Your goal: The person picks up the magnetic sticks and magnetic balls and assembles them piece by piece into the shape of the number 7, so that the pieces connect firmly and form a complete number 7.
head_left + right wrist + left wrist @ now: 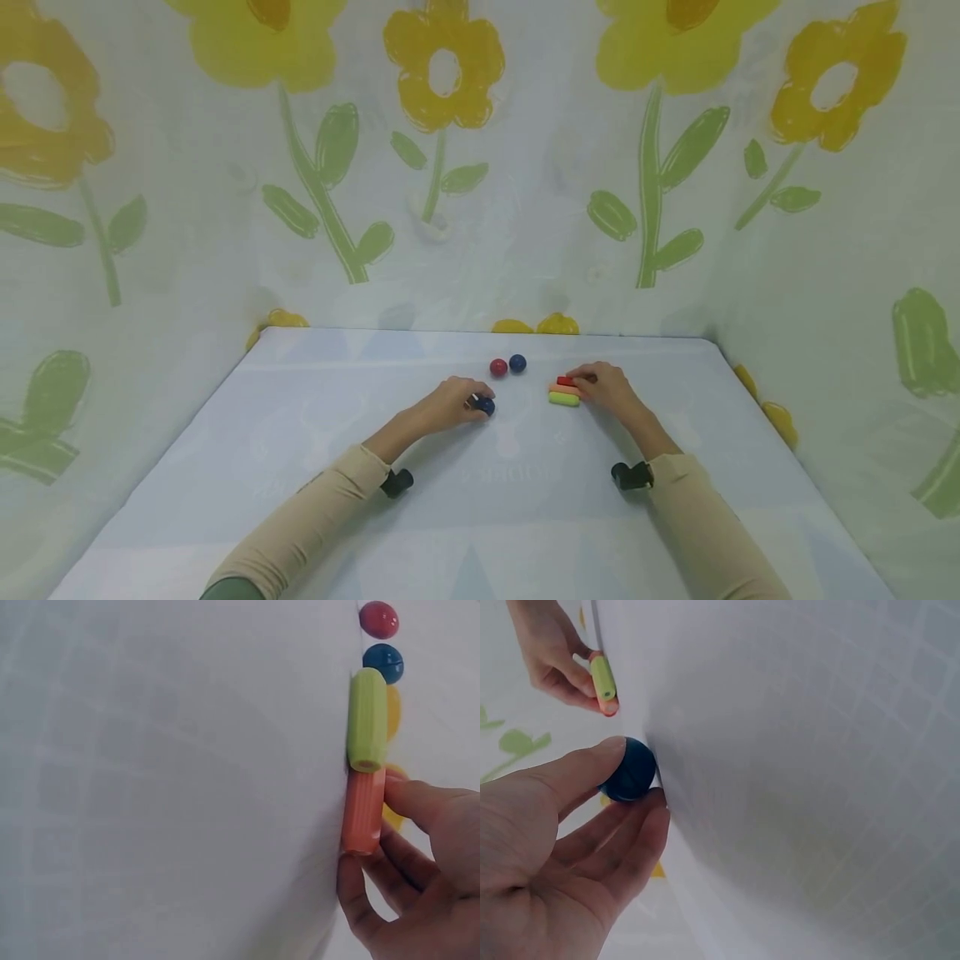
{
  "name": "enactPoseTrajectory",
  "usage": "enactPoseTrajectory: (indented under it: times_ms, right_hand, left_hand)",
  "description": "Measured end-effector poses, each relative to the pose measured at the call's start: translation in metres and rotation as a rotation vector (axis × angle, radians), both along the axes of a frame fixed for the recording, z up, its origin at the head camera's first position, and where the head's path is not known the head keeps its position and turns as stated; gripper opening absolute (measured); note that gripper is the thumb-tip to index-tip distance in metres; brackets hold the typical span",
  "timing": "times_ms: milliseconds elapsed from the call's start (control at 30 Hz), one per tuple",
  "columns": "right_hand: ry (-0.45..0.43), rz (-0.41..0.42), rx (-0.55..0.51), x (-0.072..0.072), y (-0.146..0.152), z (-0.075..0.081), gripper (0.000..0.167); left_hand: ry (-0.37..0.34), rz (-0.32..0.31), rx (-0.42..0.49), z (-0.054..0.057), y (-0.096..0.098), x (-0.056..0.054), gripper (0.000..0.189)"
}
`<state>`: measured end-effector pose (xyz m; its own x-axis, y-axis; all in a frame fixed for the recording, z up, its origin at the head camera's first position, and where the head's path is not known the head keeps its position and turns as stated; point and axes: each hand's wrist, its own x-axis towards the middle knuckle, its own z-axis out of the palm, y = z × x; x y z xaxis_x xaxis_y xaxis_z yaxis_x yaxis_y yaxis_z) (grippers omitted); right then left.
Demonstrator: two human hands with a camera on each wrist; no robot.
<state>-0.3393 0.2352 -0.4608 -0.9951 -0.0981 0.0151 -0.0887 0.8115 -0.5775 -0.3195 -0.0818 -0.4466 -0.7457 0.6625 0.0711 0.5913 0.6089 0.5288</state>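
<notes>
My left hand [450, 404] pinches a dark blue ball [486, 406] between thumb and fingers, low over the table. The left wrist view shows the same blue ball [632, 771] near the thumb tip. To the right, three short, chunky sticks lie side by side: a yellow-green stick [564, 399] nearest me, an orange stick [562, 389] behind it, then a red stick [565, 381]. My right hand [604, 387] pinches the red stick at the back of the row. In the right wrist view the orange stick [364, 811] and yellow-green stick [367, 720] hide the red one.
Behind the hands, a red ball [498, 367] and another dark blue ball [517, 363] sit close together on the white table [510, 517]. Flower-printed sheets [517, 208] rise at its back and sides. A dark wrist camera [632, 476] is worn at the right sleeve.
</notes>
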Motion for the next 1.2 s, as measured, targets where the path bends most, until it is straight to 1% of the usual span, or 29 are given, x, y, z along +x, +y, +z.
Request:
enactPoseTrajectory:
  times_ms: [167,300,467,600,767,867,1000,1100,1200]
  right_hand:
    - [-0.032,0.025,-0.009,-0.002,0.003,-0.001,0.026]
    - [-0.047,0.027,-0.008,-0.0041,0.0062,-0.0019,0.029]
    - [-0.041,0.039,0.012,-0.0045,0.0071,-0.0013,0.029]
    - [-0.037,0.047,0.002,-0.0025,0.0074,-0.0021,0.028]
    - [0.014,0.085,0.007,0.0005,0.0079,-0.0037,0.026]
    - [0.023,0.092,0.005,0.0003,0.0072,-0.0033,0.026]
    - [-0.007,0.062,-0.005,-0.0022,0.0069,-0.003,0.028]
    - [-0.002,0.057,0.007,-0.0033,0.0073,-0.002,0.028]
    - [0.022,0.076,0.011,-0.0018,0.0071,0.0011,0.027]
  left_hand:
    - [-0.005,0.004,-0.023,0.0008,-0.0002,0.0011,0.034]
    - [-0.002,-0.004,-0.03,0.0013,0.0015,0.0006,0.033]
    - [-0.016,-0.01,-0.033,0.0024,0.0027,-0.0017,0.032]
    - [-0.04,-0.005,-0.036,0.002,0.0025,-0.0048,0.032]
    - [-0.067,-0.001,-0.039,0.0013,0.0012,-0.0066,0.032]
    - [-0.069,0.001,-0.04,0.0014,0.001,-0.0064,0.031]
    - [-0.067,-0.006,-0.029,0.0025,0.0011,-0.0059,0.031]
    - [-0.067,-0.004,-0.029,0.0035,0.0015,-0.0059,0.031]
    - [-0.067,0.005,-0.037,0.0044,0.0019,-0.0056,0.032]
